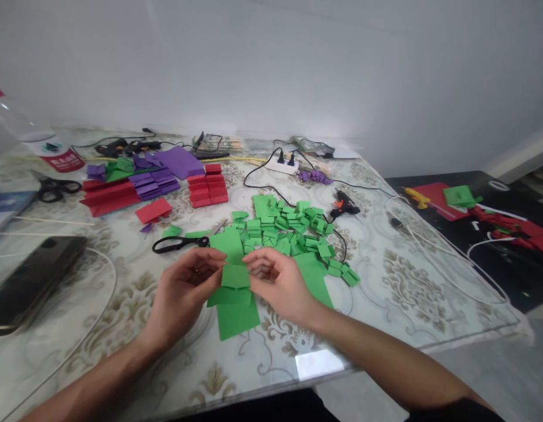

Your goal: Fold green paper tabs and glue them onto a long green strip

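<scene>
Between my two hands is a folded green paper piece [235, 276], held near the table's front. My left hand [183, 290] pinches its left edge, and my right hand [280, 284] pinches the right edge. Below it, a flat green paper sheet [238, 319] lies on the table, partly covered. Just beyond my fingers spreads a pile of small folded green paper pieces [284, 225]. Black-handled scissors [179, 243] lie beyond my left hand, their blades pointing toward the pile. Another green sheet [318, 278] rests beside my right hand.
At left are a phone [34, 281], a bottle [47, 140] and a second pair of scissors [54, 187]. Red folded papers [207, 187] and purple folded papers [155, 183] lie further back. A power strip [282, 166] and a glue gun [344, 204] trail cords across the patterned table [407, 293].
</scene>
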`<state>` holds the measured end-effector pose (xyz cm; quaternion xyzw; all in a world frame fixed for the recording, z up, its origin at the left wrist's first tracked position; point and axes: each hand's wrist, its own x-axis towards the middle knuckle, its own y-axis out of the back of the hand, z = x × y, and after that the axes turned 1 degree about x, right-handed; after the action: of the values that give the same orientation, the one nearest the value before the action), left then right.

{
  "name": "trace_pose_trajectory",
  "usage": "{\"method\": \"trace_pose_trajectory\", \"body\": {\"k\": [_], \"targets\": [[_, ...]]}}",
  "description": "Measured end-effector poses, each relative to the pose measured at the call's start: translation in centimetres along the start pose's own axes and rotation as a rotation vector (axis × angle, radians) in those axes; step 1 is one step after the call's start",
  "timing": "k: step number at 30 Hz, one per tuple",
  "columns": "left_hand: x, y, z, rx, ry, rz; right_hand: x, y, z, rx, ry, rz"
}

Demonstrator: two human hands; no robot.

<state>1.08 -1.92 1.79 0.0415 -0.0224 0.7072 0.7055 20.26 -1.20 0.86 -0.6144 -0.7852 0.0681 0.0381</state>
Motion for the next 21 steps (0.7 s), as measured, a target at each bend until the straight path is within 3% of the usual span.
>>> {"method": "trace_pose_trajectory", "body": {"k": [21], "targets": [[0.11, 0.09, 0.34, -0.04, 0.055, 0.017, -0.01, 0.04, -0.45, -0.146, -0.007, -0.051]]}}
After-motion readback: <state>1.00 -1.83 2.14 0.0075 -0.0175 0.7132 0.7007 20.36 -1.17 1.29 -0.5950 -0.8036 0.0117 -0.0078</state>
